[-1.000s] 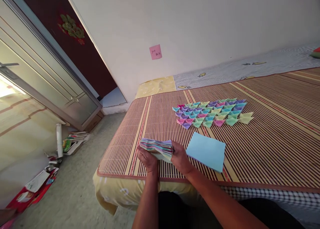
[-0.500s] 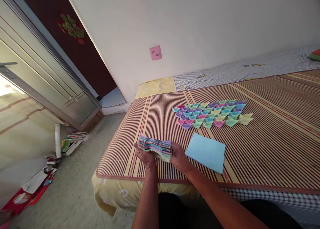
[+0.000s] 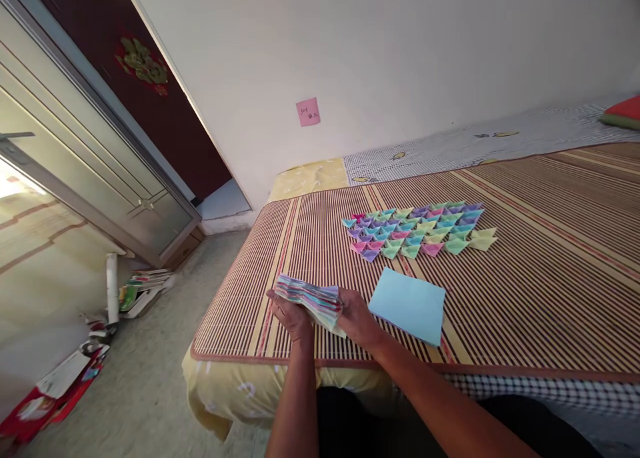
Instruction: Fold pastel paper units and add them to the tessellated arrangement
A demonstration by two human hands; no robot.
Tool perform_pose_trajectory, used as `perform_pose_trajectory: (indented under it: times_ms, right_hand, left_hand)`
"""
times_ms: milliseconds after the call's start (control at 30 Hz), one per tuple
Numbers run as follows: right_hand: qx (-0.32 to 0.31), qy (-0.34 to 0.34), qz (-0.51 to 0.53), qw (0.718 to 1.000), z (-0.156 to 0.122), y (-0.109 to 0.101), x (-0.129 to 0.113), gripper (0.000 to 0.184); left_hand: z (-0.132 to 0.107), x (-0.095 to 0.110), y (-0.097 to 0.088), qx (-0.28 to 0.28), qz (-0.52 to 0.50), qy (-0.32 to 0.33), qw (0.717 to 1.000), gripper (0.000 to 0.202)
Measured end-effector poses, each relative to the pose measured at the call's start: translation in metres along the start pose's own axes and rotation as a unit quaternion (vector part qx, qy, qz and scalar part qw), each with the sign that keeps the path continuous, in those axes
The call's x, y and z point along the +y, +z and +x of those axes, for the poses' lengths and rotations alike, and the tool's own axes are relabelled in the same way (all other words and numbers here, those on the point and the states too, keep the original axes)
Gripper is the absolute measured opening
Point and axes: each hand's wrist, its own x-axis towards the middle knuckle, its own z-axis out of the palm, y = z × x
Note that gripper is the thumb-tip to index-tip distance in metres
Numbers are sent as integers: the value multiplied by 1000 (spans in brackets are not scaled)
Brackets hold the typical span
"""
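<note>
Between both hands I hold a thick stack of folded coloured paper [image 3: 311,297], its many layered edges facing away from me, above the near part of the mat. My left hand [image 3: 293,317] cups the left end from below, fingers closed round it. At the right end my right hand [image 3: 356,317] grips the stack, thumb and fingers partly hidden by the paper. Just right of that hand lies a pile of light blue square paper sheets [image 3: 409,305]. Farther back, several rows of small folded paper boats [image 3: 417,230] in pink, purple, green, blue and yellow sit close together.
A striped bamboo mat [image 3: 540,285] covers the bed, with a yellow sheet [image 3: 240,391] hanging over the near edge. A pink note [image 3: 307,112] is on the wall. Books [image 3: 143,288] and a red item [image 3: 55,398] lie on the floor at left.
The stack has tilted slightly in my hands, and its pale lower sheets show more near my right hand. The whole view has shifted a little.
</note>
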Motion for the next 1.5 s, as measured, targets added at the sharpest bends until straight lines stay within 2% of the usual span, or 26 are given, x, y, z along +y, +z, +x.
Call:
perform_pose_trajectory:
  times_ms: [67,167,333,467,600,667,733,800,867,933,1000,1200,1267,1367,1433,1500]
  right_hand:
    - [20,21,16,999,-3,2,-5,21]
    - [56,64,49,995,-14,6,-11,34]
    - [47,107,109,987,-39,3,-28,52]
    - [3,143,194,970,-51,-4,-46,56]
    - [17,135,192,972,-59,-10,-60,50]
    - [31,121,184,975,-61,-15,-66,49]
    - [32,115,190,974,-63,-23,-72,50]
    - [20,116,191,975,-65,-32,-78,50]
    - [14,104,176,979,-67,-40,-82,48]
    - [17,81,150,985,-69,-44,-85,46]
    - [16,69,128,989,-71,-43,-86,46]
    - [52,72,113,990,-68,-38,-79,51]
    - [45,45,84,994,-64,-39,-78,46]
    - [3,3,46,999,-52,-40,-79,37]
    - [-24,-15,40,999,-41,-39,-80,33]
    - [-40,-28,37,998,-27,-38,-77,31]
  left_hand:
    - [-6,13,-4,-1,-10,-12,1000,67]
    - [-20,34,-16,-26,-16,-2,1000,75]
    - [-38,62,-42,-92,13,38,995,66]
    - [-48,73,-55,-152,2,14,988,59]
    - [-58,83,-64,-110,-20,31,993,47]
    - [-63,91,-69,-115,-31,49,992,42]
    - [-69,101,-74,-181,-60,27,981,45]
    - [-73,110,-80,-268,-100,-37,957,56]
    - [-77,115,-85,-319,-135,-109,932,62]
    - [-81,117,-89,-337,-149,-145,919,62]
    - [-86,117,-91,-339,-147,-147,917,58]
    - [-90,113,-93,-262,-99,-54,958,40]
    - [-81,109,-94,-291,-105,-68,949,42]
    - [-59,99,-93,-370,-130,-100,914,46]
    - [-41,90,-90,-407,-123,-83,901,42]
    - [-26,80,-84,-422,-93,-49,900,34]
